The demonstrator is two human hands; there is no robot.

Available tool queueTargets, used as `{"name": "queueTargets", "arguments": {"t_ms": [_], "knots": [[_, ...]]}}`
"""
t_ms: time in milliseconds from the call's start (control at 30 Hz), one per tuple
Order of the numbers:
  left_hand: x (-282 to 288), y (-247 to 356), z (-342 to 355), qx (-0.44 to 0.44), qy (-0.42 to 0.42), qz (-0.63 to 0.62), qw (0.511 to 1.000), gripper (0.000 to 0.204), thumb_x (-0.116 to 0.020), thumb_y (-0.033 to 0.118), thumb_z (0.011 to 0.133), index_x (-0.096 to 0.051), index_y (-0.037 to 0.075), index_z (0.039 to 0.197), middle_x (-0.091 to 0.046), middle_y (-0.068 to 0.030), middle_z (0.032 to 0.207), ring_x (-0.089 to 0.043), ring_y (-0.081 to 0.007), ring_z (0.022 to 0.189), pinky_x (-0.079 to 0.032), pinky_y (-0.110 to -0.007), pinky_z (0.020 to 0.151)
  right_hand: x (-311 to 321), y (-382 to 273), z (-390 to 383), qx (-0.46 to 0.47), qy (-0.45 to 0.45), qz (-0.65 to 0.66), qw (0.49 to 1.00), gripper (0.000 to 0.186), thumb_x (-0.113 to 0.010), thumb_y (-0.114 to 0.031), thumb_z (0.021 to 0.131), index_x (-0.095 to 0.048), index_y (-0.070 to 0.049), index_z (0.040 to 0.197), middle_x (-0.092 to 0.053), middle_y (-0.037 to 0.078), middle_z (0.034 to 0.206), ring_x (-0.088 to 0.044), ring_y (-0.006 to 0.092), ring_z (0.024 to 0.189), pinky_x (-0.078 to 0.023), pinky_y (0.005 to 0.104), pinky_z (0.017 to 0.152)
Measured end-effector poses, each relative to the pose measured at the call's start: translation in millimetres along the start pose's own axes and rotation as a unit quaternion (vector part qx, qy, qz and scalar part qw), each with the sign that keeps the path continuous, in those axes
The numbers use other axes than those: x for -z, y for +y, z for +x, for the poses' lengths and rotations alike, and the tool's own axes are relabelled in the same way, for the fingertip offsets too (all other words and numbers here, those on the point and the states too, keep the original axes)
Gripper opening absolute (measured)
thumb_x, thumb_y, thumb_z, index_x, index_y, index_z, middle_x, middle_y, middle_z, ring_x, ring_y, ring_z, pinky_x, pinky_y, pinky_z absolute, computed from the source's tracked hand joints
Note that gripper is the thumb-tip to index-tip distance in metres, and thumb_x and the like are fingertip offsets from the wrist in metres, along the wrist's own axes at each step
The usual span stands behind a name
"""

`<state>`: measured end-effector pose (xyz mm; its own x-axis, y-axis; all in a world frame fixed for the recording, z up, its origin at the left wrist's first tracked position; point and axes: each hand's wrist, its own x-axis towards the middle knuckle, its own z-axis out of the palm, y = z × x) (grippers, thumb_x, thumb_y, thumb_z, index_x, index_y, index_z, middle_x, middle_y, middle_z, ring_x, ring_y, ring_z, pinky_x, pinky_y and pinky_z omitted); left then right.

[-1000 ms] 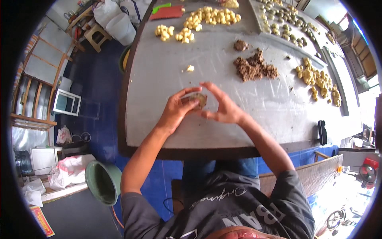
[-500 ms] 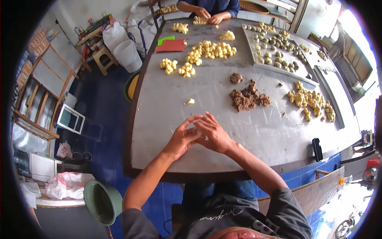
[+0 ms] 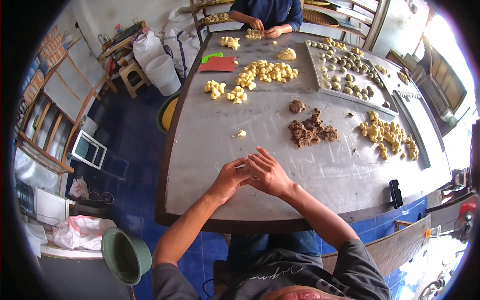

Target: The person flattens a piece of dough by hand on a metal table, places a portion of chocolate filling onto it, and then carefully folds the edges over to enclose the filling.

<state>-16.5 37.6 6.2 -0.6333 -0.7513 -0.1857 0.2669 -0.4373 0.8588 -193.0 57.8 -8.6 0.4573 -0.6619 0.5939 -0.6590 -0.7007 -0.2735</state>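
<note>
Above the near edge of the metal table, my left hand (image 3: 230, 181) and my right hand (image 3: 270, 175) meet, fingers curled together. Whatever lies between them is hidden by the fingers. Just beyond, a small pale dough piece (image 3: 241, 133) rests on the table. Farther right sits a crumbly brown mass of filling (image 3: 312, 131), with a smaller brown lump (image 3: 297, 106) behind it. Yellow dough balls (image 3: 267, 71) are heaped past the middle, beside two smaller clusters (image 3: 215, 89). Another pile of yellow dough pieces (image 3: 387, 131) lies at the right.
A metal tray (image 3: 340, 92) of greenish balls stands at the far right. Red (image 3: 218, 64) and green scrapers (image 3: 212, 57) lie at the far left. Across the table, a co-worker's hands (image 3: 265, 29) handle dough. A black object (image 3: 395, 194) sits at the right edge; a green basin (image 3: 126, 256) stands lower left.
The view has tilted slightly, so the table sits lower in the picture. My hands stay together, with the fingers drawn closer over each other.
</note>
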Motion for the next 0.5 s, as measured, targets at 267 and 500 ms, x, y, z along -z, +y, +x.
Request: {"name": "queueTargets", "arguments": {"t_ms": [267, 500], "knots": [[5, -5, -3, -0.017, 0.014, -0.009, 1.000, 0.030, -0.062, 0.004, 0.090, -0.057, 0.000, 0.119, -0.066, -0.0087, 0.107, -0.065, -0.0167, 0.098, -0.054, -0.032, 0.087, -5, -7, -1, -0.034, 0.009, 0.045, 0.998, 0.053, -0.073, -0.013, 0.071, -0.057, 0.001, 0.119, -0.059, 0.018, 0.119, -0.054, 0.0346, 0.117, -0.033, 0.0506, 0.111], [5, -6, 2, -0.018, -0.021, -0.023, 0.999, 0.030, -0.057, 0.010, 0.093, -0.057, -0.002, 0.120, -0.065, -0.0068, 0.107, -0.064, -0.0162, 0.100, -0.052, -0.031, 0.090, -13, 1, -12, -0.091, 0.003, 0.153, 0.984, 0.054, -0.074, -0.008, 0.072, -0.056, 0.002, 0.122, -0.058, 0.019, 0.122, -0.049, 0.0373, 0.124, -0.029, 0.0508, 0.113]]}}
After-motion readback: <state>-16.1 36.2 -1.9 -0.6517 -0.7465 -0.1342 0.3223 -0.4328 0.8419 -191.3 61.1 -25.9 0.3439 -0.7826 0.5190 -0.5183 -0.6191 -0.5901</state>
